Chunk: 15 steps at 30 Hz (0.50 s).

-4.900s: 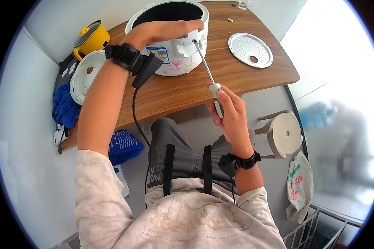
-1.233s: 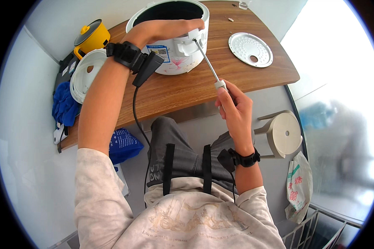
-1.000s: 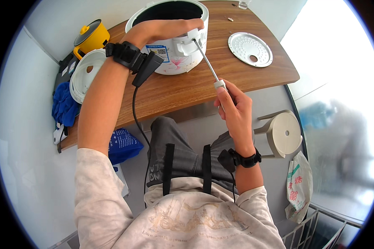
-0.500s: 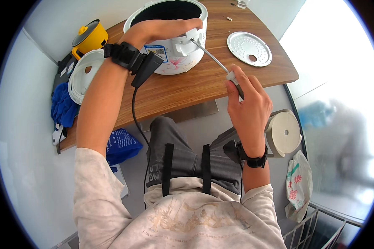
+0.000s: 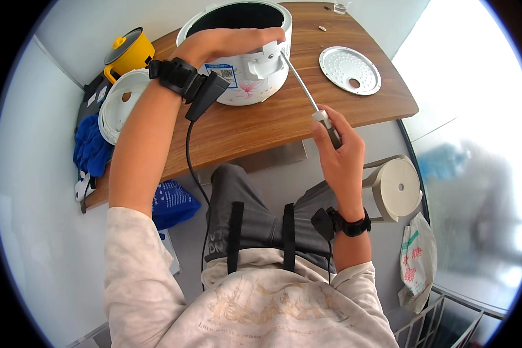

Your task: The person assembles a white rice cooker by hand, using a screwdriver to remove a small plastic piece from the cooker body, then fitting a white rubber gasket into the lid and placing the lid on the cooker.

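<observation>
A white rice cooker body (image 5: pixel 258 95), open at the top with a dark inside, stands on the table. My left hand (image 5: pixel 232 42) lies along its near rim, gripping it beside a white hinge bracket (image 5: pixel 262 68); some of its fingers are hidden. A screw head (image 5: pixel 271 56) shows in that bracket. My right hand (image 5: pixel 343 159) is closed round the handle of a screwdriver (image 5: pixel 303 84). The screwdriver's long metal shaft slants up and left, its tip just right of the screw head; whether it touches the bracket I cannot tell.
A perforated metal disc (image 5: pixel 350 71) lies right on the wooden table (image 5: pixel 226 136). On the left are a yellow pot (image 5: pixel 127 52), a white round lid part (image 5: pixel 111 119) and blue cloth (image 5: pixel 91 145). A beige stool (image 5: pixel 397 188) stands below the table's right side.
The screwdriver tip has come off the screw and shifted right, and its shaft is steeper. My right hand has moved slightly left and turned. My left hand stays on the rim.
</observation>
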Each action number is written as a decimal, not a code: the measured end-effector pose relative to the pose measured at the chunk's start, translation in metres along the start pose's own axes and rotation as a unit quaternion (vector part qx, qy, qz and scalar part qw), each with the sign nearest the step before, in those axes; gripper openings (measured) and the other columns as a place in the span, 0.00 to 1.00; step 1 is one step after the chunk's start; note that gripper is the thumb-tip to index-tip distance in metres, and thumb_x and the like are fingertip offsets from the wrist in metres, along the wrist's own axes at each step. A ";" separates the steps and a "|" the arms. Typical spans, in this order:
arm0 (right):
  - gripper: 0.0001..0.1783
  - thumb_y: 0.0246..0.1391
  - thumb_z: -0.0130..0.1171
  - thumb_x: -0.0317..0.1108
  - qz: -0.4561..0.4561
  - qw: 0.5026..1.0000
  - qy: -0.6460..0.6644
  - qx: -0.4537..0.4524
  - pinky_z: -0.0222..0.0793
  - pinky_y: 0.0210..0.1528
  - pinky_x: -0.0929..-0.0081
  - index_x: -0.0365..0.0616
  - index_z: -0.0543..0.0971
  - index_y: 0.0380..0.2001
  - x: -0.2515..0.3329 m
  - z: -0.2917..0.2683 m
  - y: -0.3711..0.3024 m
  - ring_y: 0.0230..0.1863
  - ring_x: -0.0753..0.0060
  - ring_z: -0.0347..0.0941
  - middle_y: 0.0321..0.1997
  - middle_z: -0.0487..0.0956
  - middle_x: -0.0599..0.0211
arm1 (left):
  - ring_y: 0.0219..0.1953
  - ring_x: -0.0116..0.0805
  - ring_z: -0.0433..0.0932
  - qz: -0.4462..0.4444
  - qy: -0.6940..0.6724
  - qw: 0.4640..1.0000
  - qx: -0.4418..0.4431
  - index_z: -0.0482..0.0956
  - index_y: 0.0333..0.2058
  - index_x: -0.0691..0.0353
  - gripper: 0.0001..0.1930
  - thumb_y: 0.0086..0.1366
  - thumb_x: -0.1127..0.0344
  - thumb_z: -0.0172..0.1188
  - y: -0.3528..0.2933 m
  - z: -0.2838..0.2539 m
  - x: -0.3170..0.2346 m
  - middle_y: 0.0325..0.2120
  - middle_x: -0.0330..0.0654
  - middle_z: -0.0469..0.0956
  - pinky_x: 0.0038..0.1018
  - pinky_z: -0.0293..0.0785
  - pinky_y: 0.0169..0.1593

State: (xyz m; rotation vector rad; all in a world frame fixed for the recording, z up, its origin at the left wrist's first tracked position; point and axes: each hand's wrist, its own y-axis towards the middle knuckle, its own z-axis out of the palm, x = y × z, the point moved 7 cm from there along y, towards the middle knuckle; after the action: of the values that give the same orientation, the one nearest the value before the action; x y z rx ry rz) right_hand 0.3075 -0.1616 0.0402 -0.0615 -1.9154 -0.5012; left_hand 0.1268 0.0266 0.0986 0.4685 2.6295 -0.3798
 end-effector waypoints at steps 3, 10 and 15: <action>0.18 0.65 0.60 0.39 0.110 0.979 0.147 0.086 0.61 0.25 0.81 0.38 0.80 0.51 -0.011 0.016 -0.005 0.22 0.85 0.64 0.24 0.74 0.76 | 0.73 0.58 0.55 0.001 0.005 1.000 -0.009 0.60 0.72 0.51 0.53 0.57 0.20 0.45 0.002 0.000 0.003 0.71 0.59 0.56 0.52 0.50 0.68; 0.21 0.69 0.55 0.45 0.169 0.955 0.216 0.118 0.55 0.22 0.85 0.38 0.79 0.51 -0.011 0.026 -0.007 0.21 0.90 0.60 0.24 0.70 0.78 | 0.72 0.57 0.57 0.020 -0.011 0.999 -0.025 0.63 0.71 0.51 0.52 0.56 0.21 0.45 -0.001 -0.002 -0.003 0.70 0.58 0.58 0.52 0.50 0.68; 0.21 0.69 0.55 0.45 0.180 0.949 0.227 0.120 0.55 0.21 0.85 0.39 0.80 0.51 -0.014 0.028 -0.007 0.20 0.90 0.60 0.23 0.70 0.78 | 0.72 0.57 0.57 0.026 -0.003 0.999 -0.021 0.62 0.71 0.51 0.52 0.57 0.21 0.45 0.002 -0.002 -0.001 0.71 0.59 0.57 0.53 0.51 0.68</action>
State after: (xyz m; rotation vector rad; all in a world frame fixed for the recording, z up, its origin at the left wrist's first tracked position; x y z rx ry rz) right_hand 0.2867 -0.1550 0.0166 -0.1236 -1.4531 -0.0241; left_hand 0.1276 0.0286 0.1002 0.5195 2.6085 -0.3079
